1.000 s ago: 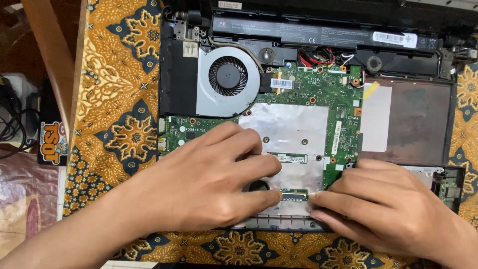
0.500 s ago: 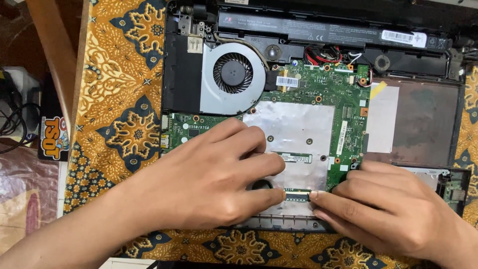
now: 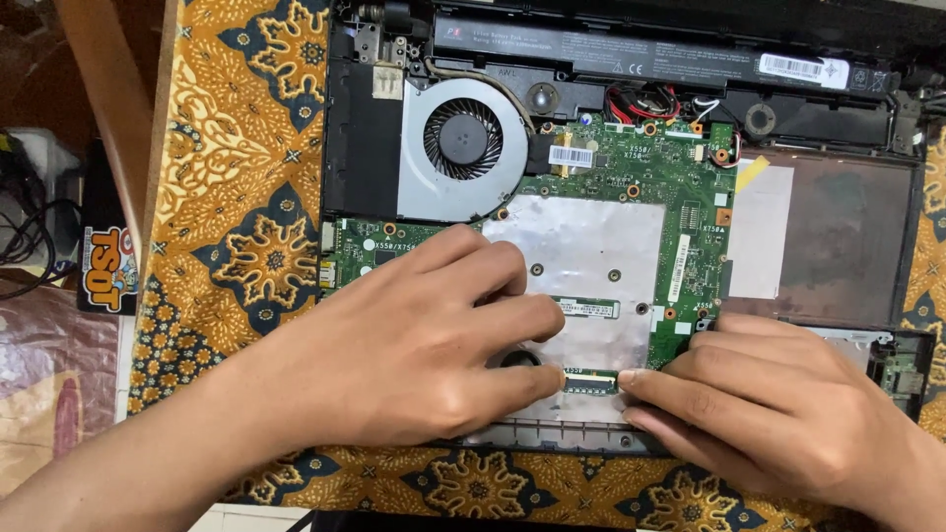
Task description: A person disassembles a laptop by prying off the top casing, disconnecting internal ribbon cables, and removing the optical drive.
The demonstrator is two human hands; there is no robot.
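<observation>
While both hands lie flat with nothing held, the left hand (image 3: 394, 360) and right hand (image 3: 778, 409) press fingertips on either end of the small connector (image 3: 589, 377) at the circuit board's (image 3: 631, 177) near edge, where uneven force could crack its latch.

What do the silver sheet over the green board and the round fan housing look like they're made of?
Silver sheet: looks like matte metallic foil or film, faintly wrinkled and softly reflective. Round fan housing: apparently brushed grey metal with an even sheen; the black blades look like plastic.
</observation>
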